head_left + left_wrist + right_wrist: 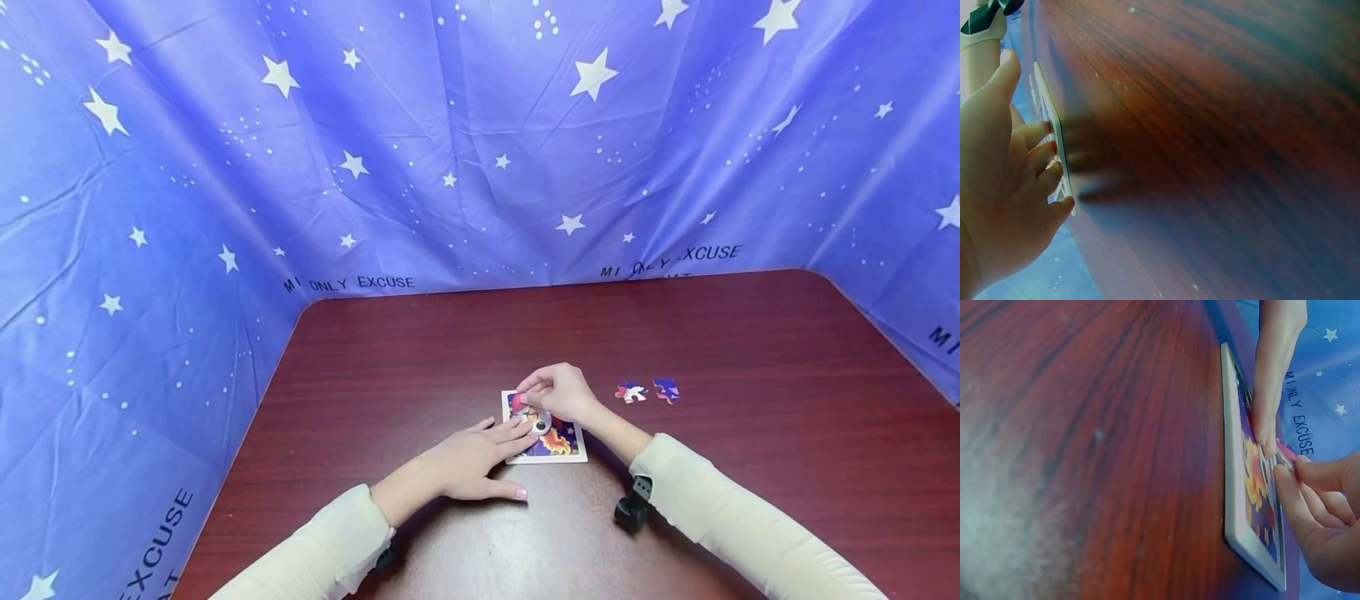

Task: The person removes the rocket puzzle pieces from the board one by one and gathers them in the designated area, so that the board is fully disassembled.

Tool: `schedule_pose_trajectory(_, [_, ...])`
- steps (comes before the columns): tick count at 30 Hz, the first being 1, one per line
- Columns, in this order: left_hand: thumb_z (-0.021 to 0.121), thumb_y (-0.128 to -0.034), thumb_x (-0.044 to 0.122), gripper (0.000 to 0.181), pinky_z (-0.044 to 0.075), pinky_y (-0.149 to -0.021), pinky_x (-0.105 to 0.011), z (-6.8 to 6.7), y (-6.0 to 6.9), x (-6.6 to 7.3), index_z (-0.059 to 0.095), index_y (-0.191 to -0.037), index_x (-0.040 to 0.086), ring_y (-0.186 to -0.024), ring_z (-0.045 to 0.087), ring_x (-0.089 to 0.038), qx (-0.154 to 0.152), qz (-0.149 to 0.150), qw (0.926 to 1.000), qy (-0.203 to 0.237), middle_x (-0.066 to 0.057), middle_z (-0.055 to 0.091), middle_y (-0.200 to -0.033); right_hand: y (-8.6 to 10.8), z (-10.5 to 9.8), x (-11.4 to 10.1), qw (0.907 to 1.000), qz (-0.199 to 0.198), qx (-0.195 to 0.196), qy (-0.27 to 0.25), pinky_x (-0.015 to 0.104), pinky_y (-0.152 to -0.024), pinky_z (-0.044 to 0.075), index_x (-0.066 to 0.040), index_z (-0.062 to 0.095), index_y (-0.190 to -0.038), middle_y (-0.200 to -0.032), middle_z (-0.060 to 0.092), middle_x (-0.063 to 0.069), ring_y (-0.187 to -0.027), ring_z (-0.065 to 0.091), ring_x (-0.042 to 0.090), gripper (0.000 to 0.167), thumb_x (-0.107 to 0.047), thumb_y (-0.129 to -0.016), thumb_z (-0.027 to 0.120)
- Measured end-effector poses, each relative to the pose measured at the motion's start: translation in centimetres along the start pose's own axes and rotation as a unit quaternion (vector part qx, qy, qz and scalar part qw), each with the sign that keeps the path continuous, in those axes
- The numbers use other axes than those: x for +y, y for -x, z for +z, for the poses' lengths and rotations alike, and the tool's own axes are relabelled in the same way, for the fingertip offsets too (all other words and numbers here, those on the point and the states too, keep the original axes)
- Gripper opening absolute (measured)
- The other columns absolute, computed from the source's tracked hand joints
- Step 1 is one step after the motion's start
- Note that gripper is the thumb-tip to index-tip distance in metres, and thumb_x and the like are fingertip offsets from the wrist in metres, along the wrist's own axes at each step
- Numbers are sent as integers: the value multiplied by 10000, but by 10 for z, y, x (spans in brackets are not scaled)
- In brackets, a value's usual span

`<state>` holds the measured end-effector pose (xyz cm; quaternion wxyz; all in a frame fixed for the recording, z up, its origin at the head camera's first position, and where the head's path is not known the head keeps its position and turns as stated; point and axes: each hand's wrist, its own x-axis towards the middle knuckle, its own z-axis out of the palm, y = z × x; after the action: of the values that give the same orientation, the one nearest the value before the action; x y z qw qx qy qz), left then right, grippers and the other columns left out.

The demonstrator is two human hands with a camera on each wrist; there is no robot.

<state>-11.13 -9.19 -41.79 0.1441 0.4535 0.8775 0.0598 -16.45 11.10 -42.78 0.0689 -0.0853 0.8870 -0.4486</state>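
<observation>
A small jigsaw puzzle board (558,446) with a pale border and a colourful picture lies flat on the table. My right hand (561,396) pinches a pink-edged puzzle piece (518,403) between thumb and fingers over the board's far left part. In the right wrist view that puzzle piece (1286,453) looks tilted up from the board. My left hand (476,462) lies across the board's left side, its straight fingertips resting on the picture and its thumb spread out over the table. The left wrist view shows the left hand's fingers (1044,169) at the board's edge.
Two loose puzzle pieces lie right of the board: a red, white and purple piece (632,392) and a purple piece (666,390). The dark red wooden table (420,350) is bordered at the back and sides by a blue star-printed curtain (465,125).
</observation>
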Motion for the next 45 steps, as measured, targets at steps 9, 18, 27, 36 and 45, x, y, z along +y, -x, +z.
schedule_pose_trajectory(9, [508, -896, 621, 775, 214, -1232, -446, 0, 1, 2, 279, -1524, 231, -1494, 223, -130, -18, -51, 10000, 68, 56, 242, -1605, 5, -8, 12, 9978, 213, -39, -622, 202, -496, 532, -33, 757, -903, -789, 758, 119, -556, 654, 46, 139, -119, -793, 762])
schedule_pose_trajectory(18, [519, -887, 628, 777, 217, -1233, -435, 2, 0, -1, 284, -1522, 246, -1492, 228, -128, -7, -106, 9999, 83, 68, 244, -1603, 10, -26, 25, 9954, 446, -27, -849, 229, -599, 588, 6, 745, -946, -810, 758, 138, -625, 698, 86, 193, -128, -807, 757])
schedule_pose_trajectory(27, [516, -888, 629, 777, 211, -1236, -434, 2, -1, -1, 281, -1523, 248, -1493, 221, -119, -17, -92, 9999, 113, 76, 230, -1608, 15, -43, 34, 9923, 493, -19, -1135, 280, -615, 605, 78, 705, -1015, -859, 747, 205, -647, 724, 145, 244, -86, -834, 719])
schedule_pose_trajectory(36, [520, -888, 625, 772, 214, -1234, -438, 2, -1, -1, 287, -1521, 248, -1492, 227, -119, 2, -50, 9999, 149, 72, 242, -1604, 15, -68, 43, 9951, 654, 228, -711, 226, -522, 547, 45, 712, -1023, -852, 757, 156, -640, 714, 102, 233, -109, -848, 708])
schedule_pose_trajectory(45, [523, -884, 628, 775, 211, -1235, -437, 2, -1, -2, 289, -1520, 253, -1491, 227, -117, 14, -70, 9999, 142, 75, 246, -1602, 17, -80, 48, 9976, 578, 350, -123, 250, -433, 480, 11, 723, -973, -791, 749, 113, -588, 675, 107, 179, -111, -844, 693])
